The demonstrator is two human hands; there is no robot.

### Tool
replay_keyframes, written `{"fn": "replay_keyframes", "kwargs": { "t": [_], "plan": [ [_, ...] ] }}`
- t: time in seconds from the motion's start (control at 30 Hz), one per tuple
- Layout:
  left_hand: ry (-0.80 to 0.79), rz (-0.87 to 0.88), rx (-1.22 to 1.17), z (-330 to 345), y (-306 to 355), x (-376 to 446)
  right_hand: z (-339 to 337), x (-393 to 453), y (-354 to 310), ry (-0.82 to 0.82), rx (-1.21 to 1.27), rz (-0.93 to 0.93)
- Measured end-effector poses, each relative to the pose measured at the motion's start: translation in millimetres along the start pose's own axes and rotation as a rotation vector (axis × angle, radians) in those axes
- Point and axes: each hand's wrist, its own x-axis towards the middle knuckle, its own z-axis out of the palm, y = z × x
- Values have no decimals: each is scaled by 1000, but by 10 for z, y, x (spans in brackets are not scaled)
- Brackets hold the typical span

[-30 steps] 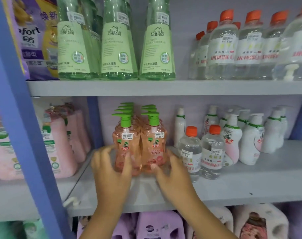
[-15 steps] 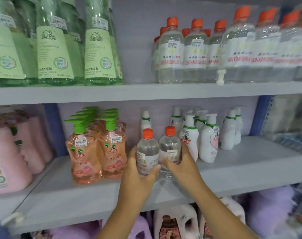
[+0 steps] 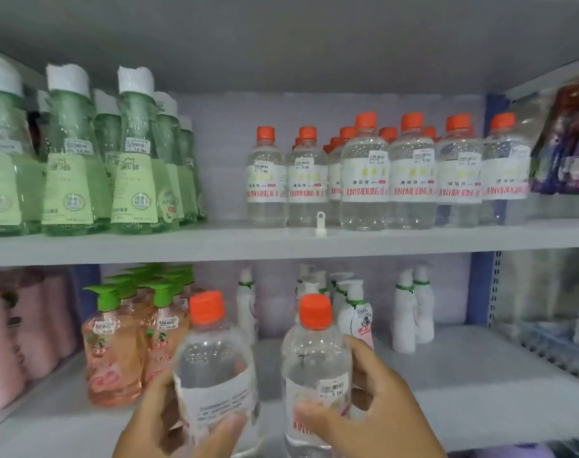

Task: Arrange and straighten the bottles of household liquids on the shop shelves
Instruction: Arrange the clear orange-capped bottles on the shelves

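Gripping clear bottles [image 3: 314, 365], hands [image 3: 374, 414] partly cropped.

You can read red "JUNYIMEIJING" lettering on the clear orange-capped plastic bottles [image 3: 364, 173], with "5.00" price stickers [image 3: 302, 165] above.

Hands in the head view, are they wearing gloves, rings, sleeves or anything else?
Both are bare. The left hand and right hand show no gloves, rings or bands, and the short stretch of each wrist in view has no watch or sleeve. Nails look short and unpainted.
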Motion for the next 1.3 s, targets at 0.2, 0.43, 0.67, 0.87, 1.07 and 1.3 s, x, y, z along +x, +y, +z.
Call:
{"fn": "replay_keyframes", "kwargs": {
  "t": [0.2,0.43,0.67,0.87,1.07,1.3],
  "plan": [
    [68,294,25,139,1358,467,-735,361,-1107,-18,48,-273],
    [106,304,203,530,2059,1576,-1093,1484,-1882,171,-108,-419],
    [169,217,414,798,1805,1979,-1041,2074,-2085,147,-436,-352],
    [124,163,390,822,1676,2044,-1002,2196,-2089,39,-761,-345],
    [-15,99,384,729,1548,2097,-965,2239,-2073,68,-1032,-343],
    [-129,58,400,692,1589,2125,-972,2354,-1899,32,-1310,-306]
  ]
}}
